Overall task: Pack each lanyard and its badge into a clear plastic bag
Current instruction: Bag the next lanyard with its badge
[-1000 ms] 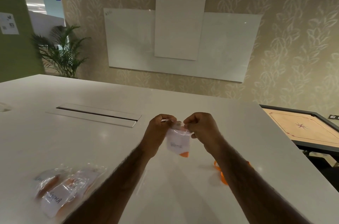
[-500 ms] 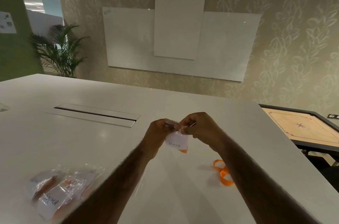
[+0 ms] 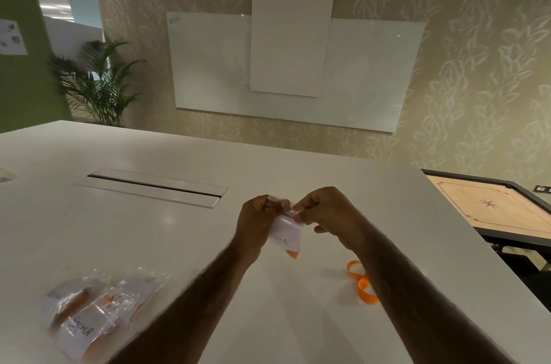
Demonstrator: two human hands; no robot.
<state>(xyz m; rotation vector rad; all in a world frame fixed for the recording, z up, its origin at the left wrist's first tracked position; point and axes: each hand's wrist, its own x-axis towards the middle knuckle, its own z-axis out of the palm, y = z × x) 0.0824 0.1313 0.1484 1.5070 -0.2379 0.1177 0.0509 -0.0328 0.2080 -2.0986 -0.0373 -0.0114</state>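
Pinching the top edge of one clear plastic bag (image 3: 285, 228), both hands hold it up over the white table (image 3: 149, 244). The left hand (image 3: 256, 222) has its fingers curled, with thumb and fingertips closed on the bag's upper left corner. The right hand (image 3: 328, 213) grips the upper right of the same edge between thumb and forefinger, and its other fingers are tucked loosely beneath. So we have two hands on a single bag, and neither holds anything else.

Inside the bag we see one white badge (image 3: 281, 241) with dark handwriting. The left hand covers part of it, so we cannot read the whole word. One orange lanyard (image 3: 293, 254) shows as a bright tip at the bag's lower corner.

We count one more loose lanyard (image 3: 362, 283) – an orange loop lying flat on the table, near the right forearm and partly hidden behind it.

At the near left of the table lie the packed bags (image 3: 98, 310). We count at least two, overlapping, each showing orange and a white card – one card reads "SIGMA". Blur keeps us from a firmer count.

Further off we see one cable hatch (image 3: 155, 187) set into the table, one carrom board (image 3: 492, 208) to the right, one whiteboard (image 3: 208, 65) and one potted palm (image 3: 101, 86).
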